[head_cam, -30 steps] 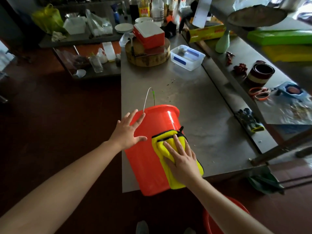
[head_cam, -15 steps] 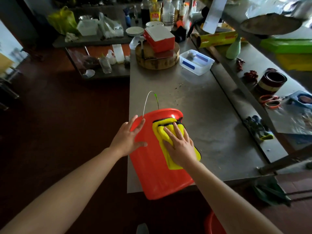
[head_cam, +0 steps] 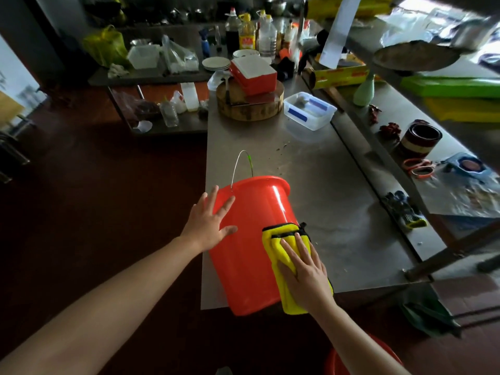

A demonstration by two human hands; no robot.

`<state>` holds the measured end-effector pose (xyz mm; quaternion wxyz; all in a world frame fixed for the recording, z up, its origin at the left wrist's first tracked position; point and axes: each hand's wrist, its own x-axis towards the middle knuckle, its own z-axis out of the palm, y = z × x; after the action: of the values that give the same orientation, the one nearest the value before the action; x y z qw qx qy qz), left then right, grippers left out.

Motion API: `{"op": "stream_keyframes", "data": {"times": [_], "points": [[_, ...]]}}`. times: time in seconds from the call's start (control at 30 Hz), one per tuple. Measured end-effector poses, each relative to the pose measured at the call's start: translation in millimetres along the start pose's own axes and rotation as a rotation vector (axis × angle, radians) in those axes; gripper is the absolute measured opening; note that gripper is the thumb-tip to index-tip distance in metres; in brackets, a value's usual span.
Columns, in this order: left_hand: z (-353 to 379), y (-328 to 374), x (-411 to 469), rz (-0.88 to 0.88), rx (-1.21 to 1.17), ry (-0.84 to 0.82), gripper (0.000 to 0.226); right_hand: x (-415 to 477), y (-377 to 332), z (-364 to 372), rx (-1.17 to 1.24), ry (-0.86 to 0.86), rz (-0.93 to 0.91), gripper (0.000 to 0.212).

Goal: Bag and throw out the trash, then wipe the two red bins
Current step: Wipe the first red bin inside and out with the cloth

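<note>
bin: red bin [head_cam: 249, 255] lying on its side at the near edge of the steel table [head_cam: 324, 190], rim facing away, wire handle sticking up
left hand: left hand [head_cam: 208, 226] flat on the bin's side, fingers spread, not gripping anything
right hand: right hand [head_cam: 304, 269] pressing a yellow cloth [head_cam: 286, 255] onto the bin's right side, fingers straight
second bin: another red bin [head_cam: 335, 362] peeking in on the floor at the bottom edge
further back: clear tub [head_cam: 309, 110] and a round wooden block [head_cam: 250, 108]

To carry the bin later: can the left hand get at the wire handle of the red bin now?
Probably yes. The left hand rests flat on the red bin near its rim; the wire handle stands just beyond that rim, with nothing between them.
</note>
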<state>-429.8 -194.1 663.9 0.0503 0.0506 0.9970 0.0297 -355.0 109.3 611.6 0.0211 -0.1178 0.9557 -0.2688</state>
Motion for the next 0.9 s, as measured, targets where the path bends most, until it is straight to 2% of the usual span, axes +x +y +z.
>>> {"op": "stream_keyframes", "data": {"times": [0.1, 0.23, 0.37, 0.53, 0.63, 0.73, 0.9], "points": [[5.0, 17.8, -13.6, 0.007, 0.000, 0.047, 0.070, -4.3, 5.8, -0.3, 0.015, 0.013, 0.024, 0.062], [19.9, 51.0, -45.1, 0.154, -0.006, 0.042, 0.065, -7.6, 10.7, -0.4, 0.037, 0.004, 0.027, 0.064], [36.1, 75.4, -76.9, 0.213, 0.045, -0.040, 0.081, -9.0, 15.4, -2.6, 0.069, 0.015, 0.023, 0.061], [51.9, 88.2, -97.1, 0.149, 0.054, -0.082, 0.108, -8.8, 24.8, -8.5, 0.109, -0.029, 0.023, 0.061], [61.2, 96.5, -105.6, 0.111, 0.012, -0.074, 0.115, -7.9, 33.5, -12.9, 0.155, -0.043, 0.007, 0.059], [67.6, 103.6, -114.2, 0.057, -0.092, -0.074, 0.108, -4.0, 46.5, -18.1, 0.203, -0.080, 0.004, 0.062], [83.9, 118.0, -132.5, -0.092, -0.405, -0.014, 0.074, 8.2, 68.1, -26.0, 0.336, -0.160, -0.010, 0.065]]}}
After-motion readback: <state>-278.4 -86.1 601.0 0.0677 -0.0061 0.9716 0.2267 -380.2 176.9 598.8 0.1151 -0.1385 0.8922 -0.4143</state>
